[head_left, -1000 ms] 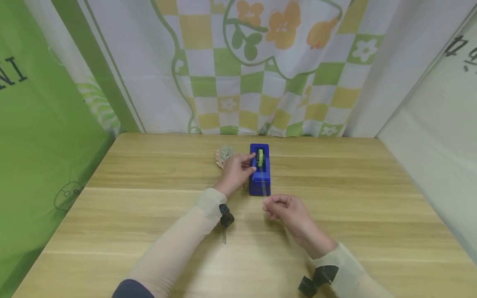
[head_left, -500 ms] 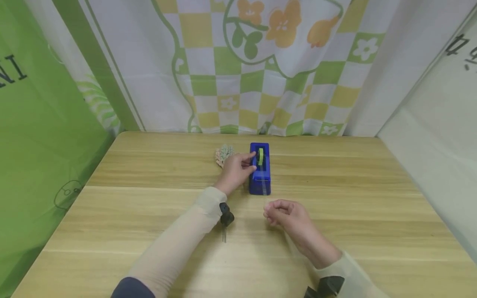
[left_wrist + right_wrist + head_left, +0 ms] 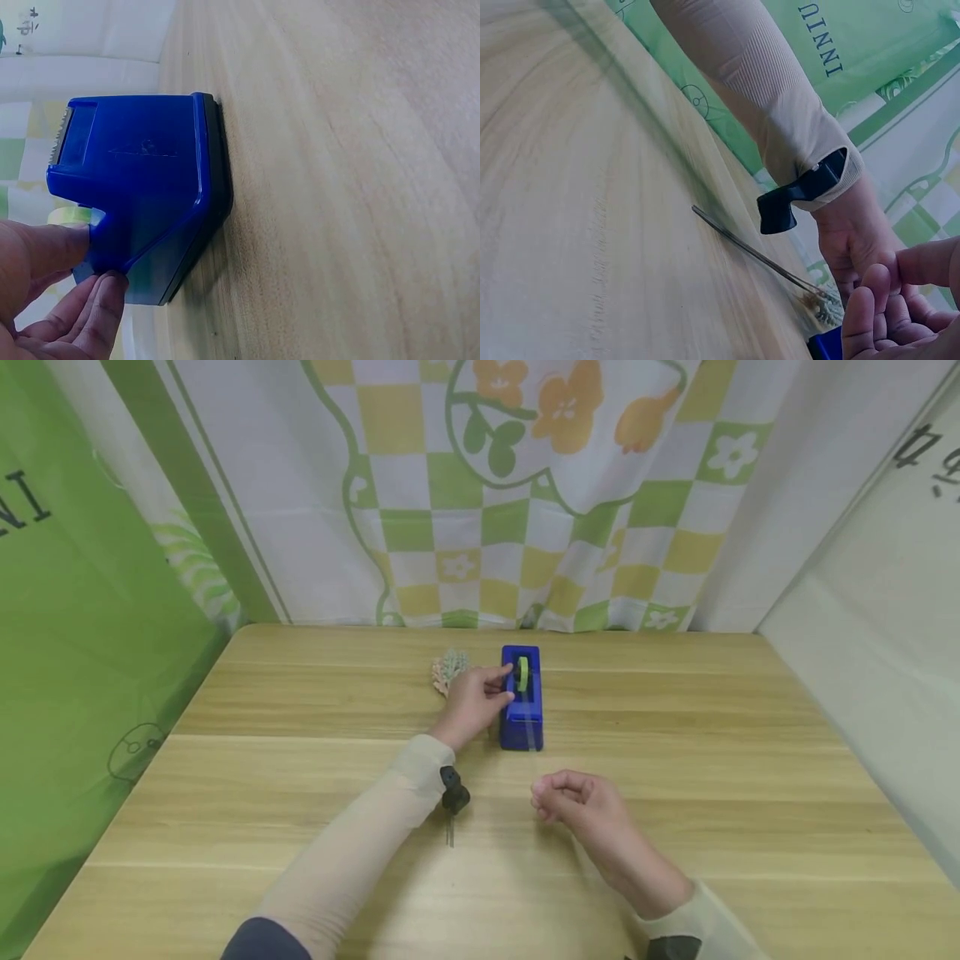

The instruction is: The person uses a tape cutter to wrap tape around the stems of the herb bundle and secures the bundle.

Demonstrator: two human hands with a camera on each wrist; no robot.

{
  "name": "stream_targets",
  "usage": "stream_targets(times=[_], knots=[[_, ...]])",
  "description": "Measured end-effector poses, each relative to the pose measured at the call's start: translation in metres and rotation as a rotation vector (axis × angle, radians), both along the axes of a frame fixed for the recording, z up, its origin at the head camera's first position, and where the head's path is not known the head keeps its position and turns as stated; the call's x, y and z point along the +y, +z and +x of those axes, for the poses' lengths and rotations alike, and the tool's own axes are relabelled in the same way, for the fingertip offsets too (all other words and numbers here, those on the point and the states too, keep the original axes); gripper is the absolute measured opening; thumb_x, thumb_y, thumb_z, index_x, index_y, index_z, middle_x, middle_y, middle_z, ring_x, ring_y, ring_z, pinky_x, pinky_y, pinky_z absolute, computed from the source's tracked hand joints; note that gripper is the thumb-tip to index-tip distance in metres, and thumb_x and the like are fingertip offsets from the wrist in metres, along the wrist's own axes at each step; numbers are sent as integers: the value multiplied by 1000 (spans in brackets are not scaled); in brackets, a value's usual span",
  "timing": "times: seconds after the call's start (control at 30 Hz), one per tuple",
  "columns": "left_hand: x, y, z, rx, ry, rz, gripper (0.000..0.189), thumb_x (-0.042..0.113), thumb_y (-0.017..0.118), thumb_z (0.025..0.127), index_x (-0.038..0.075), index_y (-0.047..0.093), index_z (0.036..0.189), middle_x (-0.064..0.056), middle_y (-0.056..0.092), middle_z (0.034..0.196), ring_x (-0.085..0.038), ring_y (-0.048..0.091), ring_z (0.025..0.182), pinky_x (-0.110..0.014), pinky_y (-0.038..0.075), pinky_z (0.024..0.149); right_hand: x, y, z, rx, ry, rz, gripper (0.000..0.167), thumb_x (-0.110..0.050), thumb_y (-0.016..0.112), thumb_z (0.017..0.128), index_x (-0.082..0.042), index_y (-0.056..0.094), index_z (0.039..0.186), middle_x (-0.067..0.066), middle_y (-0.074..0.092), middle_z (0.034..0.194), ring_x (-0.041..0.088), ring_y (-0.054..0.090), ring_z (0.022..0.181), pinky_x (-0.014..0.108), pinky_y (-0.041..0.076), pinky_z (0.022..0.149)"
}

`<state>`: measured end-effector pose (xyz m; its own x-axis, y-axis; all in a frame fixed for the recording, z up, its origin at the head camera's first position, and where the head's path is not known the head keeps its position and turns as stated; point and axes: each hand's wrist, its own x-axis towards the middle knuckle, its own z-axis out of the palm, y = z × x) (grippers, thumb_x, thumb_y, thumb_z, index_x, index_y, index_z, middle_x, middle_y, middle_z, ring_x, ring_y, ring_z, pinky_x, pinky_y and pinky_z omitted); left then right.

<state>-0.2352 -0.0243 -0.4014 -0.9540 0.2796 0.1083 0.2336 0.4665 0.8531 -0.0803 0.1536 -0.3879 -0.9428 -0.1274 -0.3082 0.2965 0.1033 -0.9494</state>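
Note:
A blue tape dispenser point(image 3: 521, 731) with a yellow-green core point(image 3: 522, 674) stands on the table. My left hand point(image 3: 474, 700) holds it by its left side, thumb and fingertips at the wall beside the roll. The left wrist view shows the dispenser's toothed cutter point(image 3: 60, 136) up close. A strip of clear tape point(image 3: 529, 733) runs over the dispenser's front toward me, barely visible past it. My right hand point(image 3: 581, 806) pinches the tape's end between thumb and forefinger, in front of the dispenser and above the table; the right wrist view shows the pinched fingertips.
A pale green and pink flower bunch point(image 3: 448, 672) lies behind my left hand. Its long thin stems point(image 3: 742, 246) run beneath the left forearm. A checked curtain point(image 3: 457, 535) hangs at the table's far edge, with a green cloth point(image 3: 97, 677) along the left.
My right hand has moved back toward me, away from the dispenser, drawing the tape. The left hand and the dispenser have stayed in place.

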Motion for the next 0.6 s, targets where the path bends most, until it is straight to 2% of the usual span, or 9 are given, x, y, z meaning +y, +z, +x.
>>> stream_targets(times=[0.3,0.6], knots=[[1,-1,-2,-22,3,-5,48,8,72,98,10,61,145,-19,71,129,-31,71,117,-39,60,101,-2,-1,10,-8,-16,-2,21,-9,66,100,9,66,111,0,74,88,11,68,84,24,60,85],[1,0,-2,-26,7,-6,48,8,72,99,9,61,145,-19,71,129,-31,71,117,-38,60,100,-3,-3,21,-8,16,-8,25,-11,66,100,10,65,113,-2,74,88,10,68,83,24,60,82]])
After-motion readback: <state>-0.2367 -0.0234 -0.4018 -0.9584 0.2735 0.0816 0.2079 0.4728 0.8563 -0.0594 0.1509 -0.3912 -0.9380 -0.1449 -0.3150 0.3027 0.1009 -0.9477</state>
